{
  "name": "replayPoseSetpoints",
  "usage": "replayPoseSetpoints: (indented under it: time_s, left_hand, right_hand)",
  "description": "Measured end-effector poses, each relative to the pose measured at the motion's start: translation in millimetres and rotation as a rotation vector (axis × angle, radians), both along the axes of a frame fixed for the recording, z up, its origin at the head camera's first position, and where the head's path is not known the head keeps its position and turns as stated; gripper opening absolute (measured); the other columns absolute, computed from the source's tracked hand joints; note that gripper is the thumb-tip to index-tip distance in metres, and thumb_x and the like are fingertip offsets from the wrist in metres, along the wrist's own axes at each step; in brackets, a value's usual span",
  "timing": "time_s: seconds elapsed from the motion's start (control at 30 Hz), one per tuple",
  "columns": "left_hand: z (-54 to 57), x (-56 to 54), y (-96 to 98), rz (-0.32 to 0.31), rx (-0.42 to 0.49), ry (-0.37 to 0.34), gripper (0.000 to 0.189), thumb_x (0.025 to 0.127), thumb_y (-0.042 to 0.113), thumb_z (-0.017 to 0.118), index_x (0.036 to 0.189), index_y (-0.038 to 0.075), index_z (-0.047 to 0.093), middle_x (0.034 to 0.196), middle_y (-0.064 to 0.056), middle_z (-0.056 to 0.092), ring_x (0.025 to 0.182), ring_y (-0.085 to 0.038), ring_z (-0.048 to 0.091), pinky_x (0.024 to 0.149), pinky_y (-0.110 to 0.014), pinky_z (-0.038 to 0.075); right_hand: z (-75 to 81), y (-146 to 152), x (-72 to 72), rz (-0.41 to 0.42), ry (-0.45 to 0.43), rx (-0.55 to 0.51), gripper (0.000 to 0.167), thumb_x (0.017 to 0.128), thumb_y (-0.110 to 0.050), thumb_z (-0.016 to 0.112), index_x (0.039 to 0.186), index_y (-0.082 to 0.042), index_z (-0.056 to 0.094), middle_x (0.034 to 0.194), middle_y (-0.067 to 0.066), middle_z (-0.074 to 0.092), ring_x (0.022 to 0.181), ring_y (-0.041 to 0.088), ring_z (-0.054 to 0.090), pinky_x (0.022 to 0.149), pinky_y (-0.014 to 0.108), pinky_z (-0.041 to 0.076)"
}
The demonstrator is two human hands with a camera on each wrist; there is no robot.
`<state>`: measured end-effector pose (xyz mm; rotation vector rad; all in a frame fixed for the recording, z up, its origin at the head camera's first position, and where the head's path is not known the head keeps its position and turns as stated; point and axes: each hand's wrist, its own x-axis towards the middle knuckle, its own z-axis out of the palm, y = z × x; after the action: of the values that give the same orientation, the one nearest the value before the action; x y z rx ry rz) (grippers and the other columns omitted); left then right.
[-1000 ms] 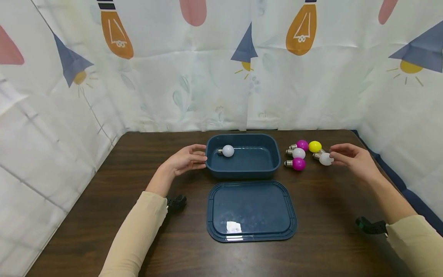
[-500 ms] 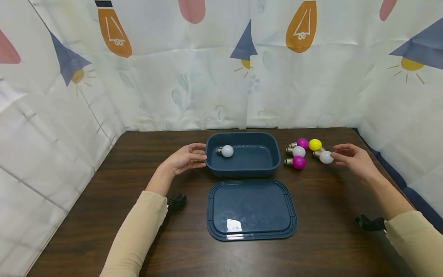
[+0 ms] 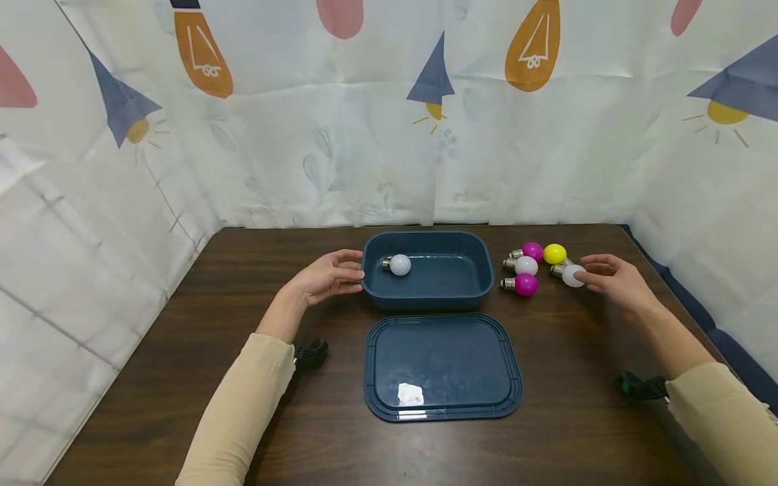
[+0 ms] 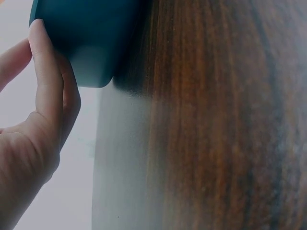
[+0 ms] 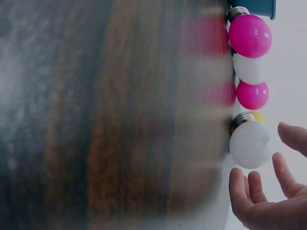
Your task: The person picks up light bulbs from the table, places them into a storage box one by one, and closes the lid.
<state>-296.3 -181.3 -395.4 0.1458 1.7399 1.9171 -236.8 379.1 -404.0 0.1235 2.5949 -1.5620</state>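
My left hand (image 3: 331,278) touches the left end of a dark blue plastic box (image 3: 425,302). In the left wrist view a fingertip (image 4: 39,29) meets its rim. One white light bulb (image 3: 400,264) lies inside the box, toward its left. On the right, my right hand (image 3: 615,285) is beside another white bulb (image 3: 573,276), fingers bent loosely. The right wrist view shows that bulb (image 5: 249,144) between spread thumb and fingers, with a gap around it. Close by lie a yellow bulb (image 3: 554,254), two magenta bulbs, one here (image 3: 525,285), and a white bulb (image 3: 526,266).
A flat dark blue lid (image 3: 444,364) lies in front of the box on the brown wooden table (image 3: 304,425). A patterned white curtain (image 3: 273,135) hangs behind the table and along both sides.
My right hand has drawn slightly away from the white bulb, then come back toward it. The left hand stays at the box's left end.
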Motion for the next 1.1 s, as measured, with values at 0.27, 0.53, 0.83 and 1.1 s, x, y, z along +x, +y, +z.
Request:
replayPoseSetpoints:
  time_s: [0.27,0.53,0.83,1.1]
  left_hand:
    - [-0.9,0.0,0.6,0.006,-0.015,0.006,0.058,0.102,-0.007,0.057,0.154,0.0,0.033,0.124,-0.02,0.056,0.088,-0.02,0.071,0.087,-0.035,0.061]
    - [-2.7,-1.1,-1.2,-0.005,-0.015,0.009,0.06,0.102,-0.007,0.057,0.155,-0.002,0.03,0.126,-0.021,0.054,0.088,-0.019,0.07,0.089,-0.036,0.06]
    - [-2.8,-0.3,-0.3,-0.006,-0.017,0.011,0.059,0.102,-0.006,0.058,0.155,0.0,0.031,0.127,-0.021,0.054,0.09,-0.019,0.07,0.09,-0.037,0.06]
    - [-2.6,-0.8,-1.0,-0.015,-0.026,0.028,0.061,0.102,-0.006,0.057,0.156,-0.002,0.029,0.127,-0.02,0.053,0.09,-0.018,0.069,0.091,-0.036,0.059]
  right_hand:
    - [-0.9,-3.1,-3.8,-0.002,-0.022,0.039,0.075,0.102,-0.035,0.066,0.152,0.009,0.032,0.152,0.036,0.033,0.107,0.012,0.052,0.083,0.014,0.055]
    - [-4.7,-3.4,-7.0,0.005,-0.03,0.052,0.074,0.102,-0.034,0.067,0.152,0.008,0.032,0.152,0.037,0.033,0.126,0.04,0.043,0.08,0.013,0.054]
    - [-5.4,-2.9,-6.9,0.018,-0.042,0.11,0.073,0.102,-0.037,0.067,0.152,0.006,0.036,0.153,0.036,0.032,0.133,0.049,0.037,0.084,0.019,0.049]
    - [-5.5,-3.4,-5.7,0.032,-0.05,0.107,0.074,0.102,-0.039,0.066,0.152,0.006,0.036,0.154,0.036,0.03,0.137,0.052,0.032,0.112,0.065,0.033]
